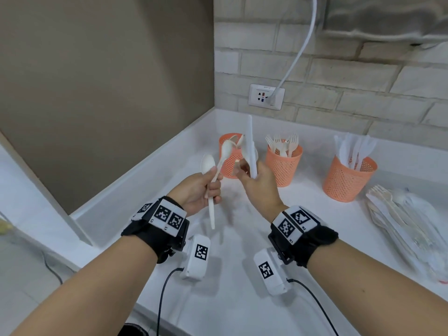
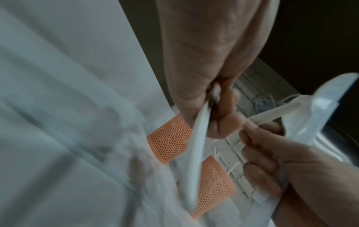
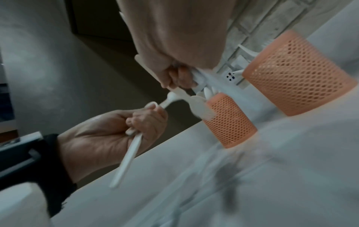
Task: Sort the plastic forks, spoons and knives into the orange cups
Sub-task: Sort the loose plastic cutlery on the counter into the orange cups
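Note:
My left hand [image 1: 215, 181] grips the handles of two white plastic spoons [image 1: 208, 163], bowls up, just in front of the left orange cup [image 1: 229, 163], which holds spoons. My right hand [image 1: 242, 167] holds a long white knife [image 1: 251, 144] upright, close beside the left hand; a clear wrapper [image 2: 328, 106] seems to hang from it. The middle orange cup [image 1: 283, 166] holds forks and the right orange cup [image 1: 349, 180] holds knives. In the right wrist view the left hand [image 3: 143, 121] is closed round a spoon handle [image 3: 128, 156] near the spoon cup [image 3: 229, 122].
A pile of wrapped cutlery [image 1: 402, 214] lies on the white counter [image 1: 242, 275] at the far right. A brick wall with a socket [image 1: 266, 97] and a white cable stands behind the cups. A brown wall closes off the left side.

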Tool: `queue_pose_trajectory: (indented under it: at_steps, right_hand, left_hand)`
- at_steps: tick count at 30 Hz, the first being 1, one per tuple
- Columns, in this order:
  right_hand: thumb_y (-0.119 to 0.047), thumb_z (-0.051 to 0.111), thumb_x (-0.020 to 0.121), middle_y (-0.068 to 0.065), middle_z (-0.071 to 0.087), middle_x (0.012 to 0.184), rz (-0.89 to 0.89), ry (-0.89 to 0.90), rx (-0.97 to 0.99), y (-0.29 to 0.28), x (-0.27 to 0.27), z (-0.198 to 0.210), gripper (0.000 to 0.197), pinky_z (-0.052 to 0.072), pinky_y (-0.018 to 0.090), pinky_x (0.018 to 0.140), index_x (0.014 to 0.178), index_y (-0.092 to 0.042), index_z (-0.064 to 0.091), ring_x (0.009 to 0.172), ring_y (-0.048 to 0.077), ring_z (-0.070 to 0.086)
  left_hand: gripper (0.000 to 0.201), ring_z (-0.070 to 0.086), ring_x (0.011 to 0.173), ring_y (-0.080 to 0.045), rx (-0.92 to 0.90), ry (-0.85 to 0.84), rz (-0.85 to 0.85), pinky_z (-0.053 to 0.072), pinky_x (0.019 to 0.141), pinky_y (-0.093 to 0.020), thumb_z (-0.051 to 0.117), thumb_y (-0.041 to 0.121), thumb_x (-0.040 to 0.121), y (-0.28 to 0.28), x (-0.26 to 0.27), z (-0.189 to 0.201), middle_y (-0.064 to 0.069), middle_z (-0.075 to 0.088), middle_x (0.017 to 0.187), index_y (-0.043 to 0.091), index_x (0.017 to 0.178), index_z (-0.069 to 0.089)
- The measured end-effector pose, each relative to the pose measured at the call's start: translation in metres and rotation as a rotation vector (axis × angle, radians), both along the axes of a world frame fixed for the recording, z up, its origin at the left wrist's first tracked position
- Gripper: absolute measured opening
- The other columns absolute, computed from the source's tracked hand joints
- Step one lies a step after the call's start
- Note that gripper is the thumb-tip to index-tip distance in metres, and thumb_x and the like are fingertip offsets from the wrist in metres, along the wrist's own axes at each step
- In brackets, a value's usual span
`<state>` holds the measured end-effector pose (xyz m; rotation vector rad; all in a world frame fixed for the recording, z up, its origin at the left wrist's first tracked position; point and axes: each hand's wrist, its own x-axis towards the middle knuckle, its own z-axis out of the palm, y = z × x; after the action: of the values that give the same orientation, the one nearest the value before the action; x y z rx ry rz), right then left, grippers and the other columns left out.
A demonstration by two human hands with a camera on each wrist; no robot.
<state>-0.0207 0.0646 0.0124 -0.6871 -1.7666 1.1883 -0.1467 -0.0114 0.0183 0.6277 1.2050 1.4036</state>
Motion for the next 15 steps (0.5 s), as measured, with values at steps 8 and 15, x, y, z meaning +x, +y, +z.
queue_pose_trajectory:
  at_steps: [8, 15]
  right_hand:
    - [0.006, 0.055, 0.081, 0.013, 0.059, 0.085, 0.213, -0.139, 0.325, -0.022, -0.015, -0.006, 0.014, 0.049, 0.029, 0.068, 0.087, 0.000, 0.067, 0.075, 0.024, 0.059]
    - [-0.008, 0.048, 0.090, -0.001, 0.057, 0.083, 0.122, -0.503, -0.030, -0.008, -0.016, -0.014, 0.026, 0.036, 0.009, 0.050, 0.111, -0.006, 0.063, 0.063, 0.007, 0.050]
  left_hand:
    - [0.043, 0.039, 0.044, -0.007, 0.006, -0.115, 0.052, 0.035, 0.042, -0.017, 0.036, 0.037, 0.098, -0.003, 0.003, -0.006, 0.001, 0.050, 0.052, 0.012, 0.070, 0.058]
    - [0.028, 0.040, 0.039, -0.008, -0.110, -0.123, 0.202, 0.037, 0.039, -0.017, 0.042, 0.024, 0.098, -0.010, -0.022, -0.012, 0.001, 0.044, 0.058, 0.013, 0.072, 0.044]
